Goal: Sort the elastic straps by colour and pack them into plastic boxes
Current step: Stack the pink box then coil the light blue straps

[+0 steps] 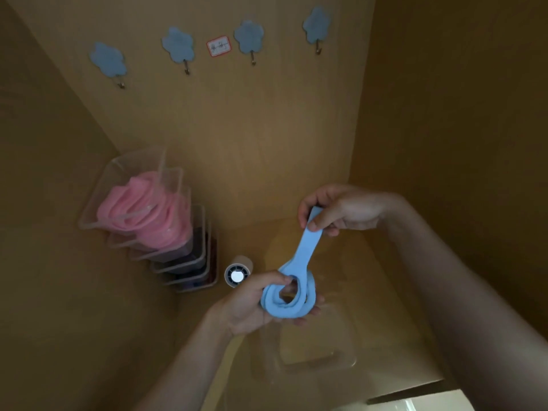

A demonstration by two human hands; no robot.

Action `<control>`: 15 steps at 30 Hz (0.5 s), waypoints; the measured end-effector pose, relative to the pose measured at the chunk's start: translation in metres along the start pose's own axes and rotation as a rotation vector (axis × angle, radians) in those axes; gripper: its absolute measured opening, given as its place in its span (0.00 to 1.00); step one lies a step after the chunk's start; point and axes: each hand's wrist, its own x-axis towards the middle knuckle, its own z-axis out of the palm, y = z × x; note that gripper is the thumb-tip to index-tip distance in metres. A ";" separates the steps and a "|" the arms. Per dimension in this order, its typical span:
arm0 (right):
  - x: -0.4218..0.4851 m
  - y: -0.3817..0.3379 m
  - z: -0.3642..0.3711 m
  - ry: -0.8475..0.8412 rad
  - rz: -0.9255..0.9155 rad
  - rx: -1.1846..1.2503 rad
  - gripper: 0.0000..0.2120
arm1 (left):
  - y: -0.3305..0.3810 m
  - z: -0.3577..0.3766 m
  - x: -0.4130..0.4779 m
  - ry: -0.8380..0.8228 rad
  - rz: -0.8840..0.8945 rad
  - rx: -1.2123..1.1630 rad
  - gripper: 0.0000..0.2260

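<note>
Bare hands point(246, 307) point(347, 209) and forearms point(444, 277)

The blue strap point(305, 247) is showing a plain pale blue all over. The pink straps point(142, 209) are glowing soft pink inside the clear top box point(95, 203), while the lower boxes point(189, 262) are showing dark purple and maroon. Cloud-shaped hooks point(108, 59) are standing out pale blue against the ochre wall point(267, 129), beside a white label point(218, 46) edged in red.

Blue strap point(299, 250): smooth, matt, rubbery. Clear box point(314, 366) below: glossy transparent plastic. Wall panel point(267, 129) matt wood grain; hooks point(186, 68) look metal.
</note>
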 end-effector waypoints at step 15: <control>0.030 0.110 0.017 0.108 0.321 0.151 0.14 | 0.014 0.009 0.005 0.188 0.055 0.259 0.15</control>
